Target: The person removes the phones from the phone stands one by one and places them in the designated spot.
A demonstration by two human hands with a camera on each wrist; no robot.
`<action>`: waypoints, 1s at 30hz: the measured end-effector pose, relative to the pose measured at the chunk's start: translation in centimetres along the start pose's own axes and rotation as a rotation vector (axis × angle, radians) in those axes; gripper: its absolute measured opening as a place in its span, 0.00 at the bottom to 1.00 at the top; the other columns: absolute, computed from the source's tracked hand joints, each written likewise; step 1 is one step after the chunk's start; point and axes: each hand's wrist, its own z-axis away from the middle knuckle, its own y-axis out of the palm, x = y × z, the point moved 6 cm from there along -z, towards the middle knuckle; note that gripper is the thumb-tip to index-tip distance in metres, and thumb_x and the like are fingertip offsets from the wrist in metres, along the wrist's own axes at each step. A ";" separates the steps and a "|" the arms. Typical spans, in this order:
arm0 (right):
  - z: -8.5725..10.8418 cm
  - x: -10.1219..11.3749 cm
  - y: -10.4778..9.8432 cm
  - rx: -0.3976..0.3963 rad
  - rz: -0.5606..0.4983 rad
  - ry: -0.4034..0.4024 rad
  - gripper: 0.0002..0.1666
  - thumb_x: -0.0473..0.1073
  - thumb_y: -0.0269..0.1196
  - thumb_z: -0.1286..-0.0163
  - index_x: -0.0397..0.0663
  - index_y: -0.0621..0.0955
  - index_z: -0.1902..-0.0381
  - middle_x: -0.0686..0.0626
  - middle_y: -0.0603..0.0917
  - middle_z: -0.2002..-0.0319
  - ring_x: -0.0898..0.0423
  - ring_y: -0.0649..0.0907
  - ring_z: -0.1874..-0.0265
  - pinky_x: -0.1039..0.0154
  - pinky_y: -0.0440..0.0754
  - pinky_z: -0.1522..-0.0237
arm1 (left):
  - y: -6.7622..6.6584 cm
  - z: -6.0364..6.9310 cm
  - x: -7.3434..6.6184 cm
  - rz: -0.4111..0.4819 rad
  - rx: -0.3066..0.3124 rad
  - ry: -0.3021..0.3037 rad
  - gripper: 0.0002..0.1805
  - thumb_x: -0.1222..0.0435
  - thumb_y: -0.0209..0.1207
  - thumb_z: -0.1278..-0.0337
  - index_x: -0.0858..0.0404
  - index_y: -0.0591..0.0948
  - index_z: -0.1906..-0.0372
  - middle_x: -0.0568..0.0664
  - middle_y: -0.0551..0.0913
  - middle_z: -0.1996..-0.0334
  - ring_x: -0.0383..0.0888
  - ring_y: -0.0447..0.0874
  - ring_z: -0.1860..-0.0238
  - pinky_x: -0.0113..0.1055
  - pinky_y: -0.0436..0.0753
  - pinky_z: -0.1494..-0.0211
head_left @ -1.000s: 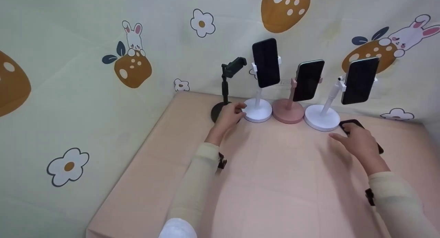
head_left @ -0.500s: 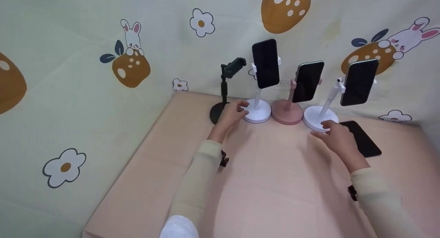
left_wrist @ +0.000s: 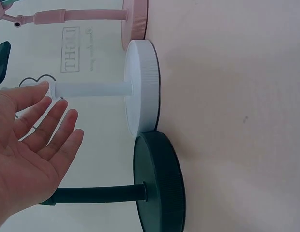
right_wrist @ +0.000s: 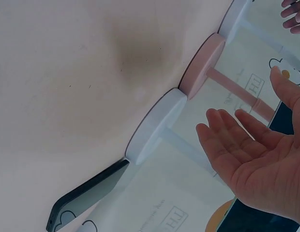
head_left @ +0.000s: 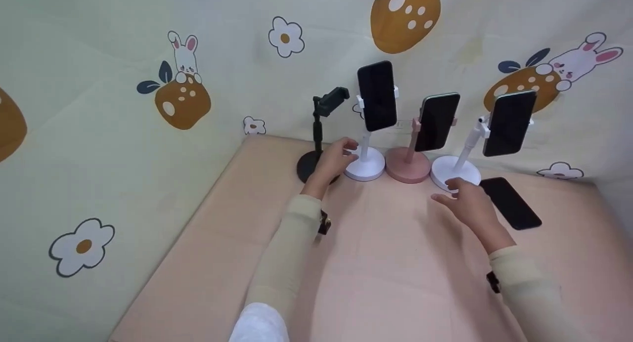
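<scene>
My left hand (head_left: 336, 159) hovers with loosely bent fingers between the black phone stand (head_left: 317, 129) and the left white phone stand (head_left: 365, 169). In the left wrist view its palm shows with nothing in it, near the white stem (left_wrist: 97, 89). My right hand (head_left: 472, 206) is in front of the base of the right white phone stand (head_left: 447, 169), fingers spread and holding nothing. Just right of it a black smartphone (head_left: 512, 203) lies flat on the table. Between the white stands is a pink phone stand (head_left: 408, 166).
Upright phones sit in three stands: one in the left white stand (head_left: 377, 96), one in the pink stand (head_left: 437, 122), one in the right white stand (head_left: 509, 123). The black stand's clamp (head_left: 332, 102) carries no phone. A patterned cloth wall (head_left: 222, 85) rises behind the pink-covered table (head_left: 385, 263).
My right hand has moved left, off the smartphone on the table, which now shows almost whole. The left hand has stayed nearly in place. The head view has shifted slightly.
</scene>
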 end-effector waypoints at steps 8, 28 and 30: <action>0.0 0.6 0.2 -0.021 -0.020 -0.023 0.34 0.54 0.66 0.32 0.34 0.74 0.40 0.30 0.78 0.40 0.33 0.79 0.42 0.37 0.79 0.41 | 0.1 -1.3 -0.7 -0.017 -0.030 0.000 0.19 0.67 0.59 0.32 0.61 0.76 0.38 0.53 0.80 0.39 0.48 0.80 0.39 0.38 0.79 0.34; 0.3 0.4 0.8 -0.030 -0.024 -0.039 0.30 0.51 0.66 0.32 0.35 0.75 0.41 0.31 0.79 0.42 0.32 0.81 0.43 0.37 0.79 0.43 | 0.9 -3.6 -1.6 0.072 -0.097 0.072 0.25 0.70 0.59 0.34 0.66 0.71 0.33 0.59 0.76 0.34 0.53 0.78 0.35 0.39 0.77 0.32; 0.3 0.2 0.8 -0.028 -0.022 -0.034 0.30 0.51 0.66 0.32 0.35 0.75 0.41 0.31 0.79 0.42 0.32 0.81 0.44 0.37 0.79 0.43 | 1.1 -3.7 -1.7 0.087 -0.102 0.083 0.26 0.71 0.59 0.34 0.66 0.70 0.33 0.59 0.75 0.34 0.53 0.77 0.35 0.38 0.77 0.31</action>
